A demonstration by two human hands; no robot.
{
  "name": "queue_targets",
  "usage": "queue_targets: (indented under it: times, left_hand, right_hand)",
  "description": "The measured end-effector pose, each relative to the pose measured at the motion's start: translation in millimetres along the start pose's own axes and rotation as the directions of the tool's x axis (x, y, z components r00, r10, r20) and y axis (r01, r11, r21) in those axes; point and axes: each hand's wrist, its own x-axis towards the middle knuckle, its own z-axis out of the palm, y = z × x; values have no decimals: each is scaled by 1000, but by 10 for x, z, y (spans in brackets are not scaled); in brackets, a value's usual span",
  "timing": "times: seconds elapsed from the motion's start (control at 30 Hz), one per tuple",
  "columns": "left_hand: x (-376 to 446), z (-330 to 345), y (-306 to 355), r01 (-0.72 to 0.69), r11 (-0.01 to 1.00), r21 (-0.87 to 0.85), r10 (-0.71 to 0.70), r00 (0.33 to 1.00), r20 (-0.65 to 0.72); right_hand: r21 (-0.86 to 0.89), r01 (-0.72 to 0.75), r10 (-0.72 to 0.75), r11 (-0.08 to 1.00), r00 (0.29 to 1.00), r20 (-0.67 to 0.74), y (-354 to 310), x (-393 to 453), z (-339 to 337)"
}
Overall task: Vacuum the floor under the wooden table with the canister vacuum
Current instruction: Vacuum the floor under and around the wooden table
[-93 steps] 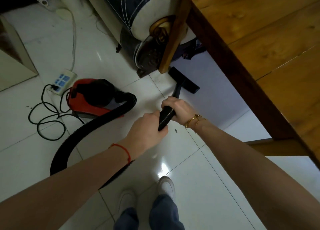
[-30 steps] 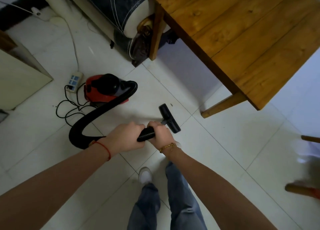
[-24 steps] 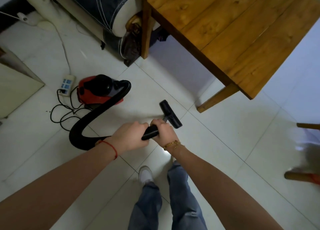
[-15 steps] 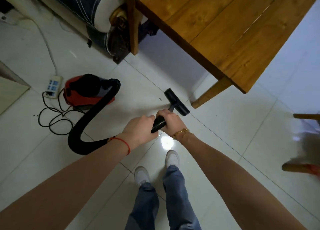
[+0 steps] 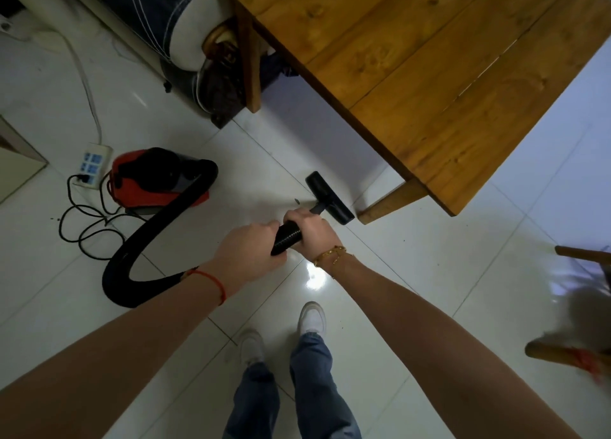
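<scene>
- The right hand (image 5: 310, 232) grips the black ribbed hose (image 5: 287, 238) at its front end, fingers wrapped round it, just behind the floor head.
- The left hand (image 5: 249, 253) holds the same hose right behind the right one, fingers curled under it; the two hands sit almost touching.
- The floor head (image 5: 329, 197) lies ahead of the hands and a little to the right, resting on the floor (image 5: 413, 290). Its long axis runs slantwise, roughly in line with the near edge of the bench.
- One end of the head sits just beside the near bench leg (image 5: 390, 204); the head is at the edge of the shaded floor, not yet deep under.
- The wooden bench (image 5: 413, 75) stands ahead and to the right, with a second leg (image 5: 249, 58) farther back.
- The right hand is the nearer one to the head and likely steers it; the next stroke seems to call for a push forward, left of the near leg, into the shadow.
- A small dark speck (image 5: 296, 201) lies on the tile just left of the head.
- Behind the left arm the hose loops back to the red vacuum (image 5: 148, 180), whose cord (image 5: 86, 223) runs to a power strip (image 5: 94, 164).
</scene>
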Motion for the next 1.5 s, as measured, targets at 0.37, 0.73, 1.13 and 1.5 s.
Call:
queue_targets:
  times: [0.37,0.73,1.13,1.5]
  left_hand:
    - [-553,-51,-210,-11,1000,-2,12,995,99]
    - [-1149,282,132,-111,994,5,109,985,135]
    - [-1479,892,1035,-212,974,-77,224,953,202]
    - [-1306,1417,2142,-192,975,-113,213,951,223]
  right_hand:
    - [63,46,-52,997,994,94,-421,-317,198]
    - [82,-11,5,997,997,73,-327,-1113,504]
    - [126,-93,98,988,995,-32,303,-2267,566]
    - [82,-113,118,990,991,-56,1266,-2983,154]
